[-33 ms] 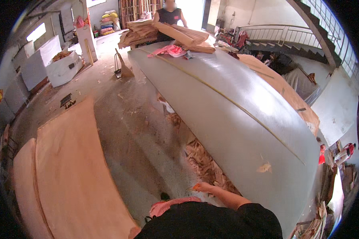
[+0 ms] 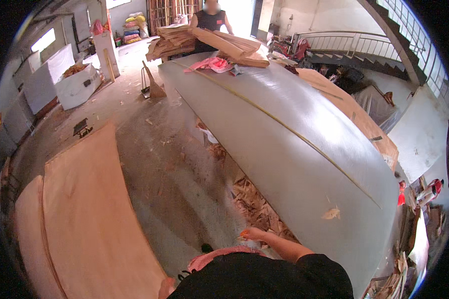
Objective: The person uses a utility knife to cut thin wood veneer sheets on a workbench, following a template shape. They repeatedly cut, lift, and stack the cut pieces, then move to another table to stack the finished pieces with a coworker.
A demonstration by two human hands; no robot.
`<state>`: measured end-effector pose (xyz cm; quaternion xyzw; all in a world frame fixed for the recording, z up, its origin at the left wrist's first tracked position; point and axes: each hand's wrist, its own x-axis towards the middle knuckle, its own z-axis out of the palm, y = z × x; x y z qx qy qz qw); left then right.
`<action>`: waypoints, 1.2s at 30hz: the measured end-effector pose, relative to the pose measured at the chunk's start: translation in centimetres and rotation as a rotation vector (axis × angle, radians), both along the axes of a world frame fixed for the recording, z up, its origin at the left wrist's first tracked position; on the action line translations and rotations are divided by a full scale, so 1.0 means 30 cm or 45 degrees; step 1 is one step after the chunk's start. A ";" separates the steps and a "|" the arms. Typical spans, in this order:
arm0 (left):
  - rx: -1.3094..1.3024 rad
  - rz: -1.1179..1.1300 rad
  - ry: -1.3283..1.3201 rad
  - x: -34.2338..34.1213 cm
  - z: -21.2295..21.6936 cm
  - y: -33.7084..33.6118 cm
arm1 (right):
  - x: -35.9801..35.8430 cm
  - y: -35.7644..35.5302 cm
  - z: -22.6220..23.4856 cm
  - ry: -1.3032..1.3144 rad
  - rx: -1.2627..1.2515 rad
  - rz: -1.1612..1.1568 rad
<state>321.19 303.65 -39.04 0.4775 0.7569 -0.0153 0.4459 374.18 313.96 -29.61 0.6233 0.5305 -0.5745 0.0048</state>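
Observation:
My right hand (image 2: pixel 254 234) is in front of me, beside the near left edge of the long grey table (image 2: pixel 304 174). It is closed on a small orange object (image 2: pixel 244 233), too small to make out clearly. My left hand (image 2: pixel 167 287) shows only in part at the bottom, at the near right edge of a large, thin wood veneer sheet (image 2: pixel 90 214); its fingers cannot be made out. A narrower veneer sheet (image 2: pixel 29 229) lies along the left side of the large one. A checked red-and-white cloth (image 2: pixel 214 255) shows at my waist.
A thin yellowish strip (image 2: pixel 284 125) runs lengthwise along the table. Wood scraps (image 2: pixel 257 204) are heaped below its left edge. Across the far end, a person (image 2: pixel 211 22) stands behind stacked veneer (image 2: pixel 172 42) and a pink cloth (image 2: pixel 212 65). A broom (image 2: pixel 154 84) stands on the floor.
My left hand shows a little more at the veneer edge, and the view has shifted very slightly. My right hand stays in nearly the same place with the orange object.

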 end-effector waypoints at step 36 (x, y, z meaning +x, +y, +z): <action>0.363 0.327 -1.440 0.643 0.539 4.126 | -0.039 3.384 0.749 2.058 1.015 -2.102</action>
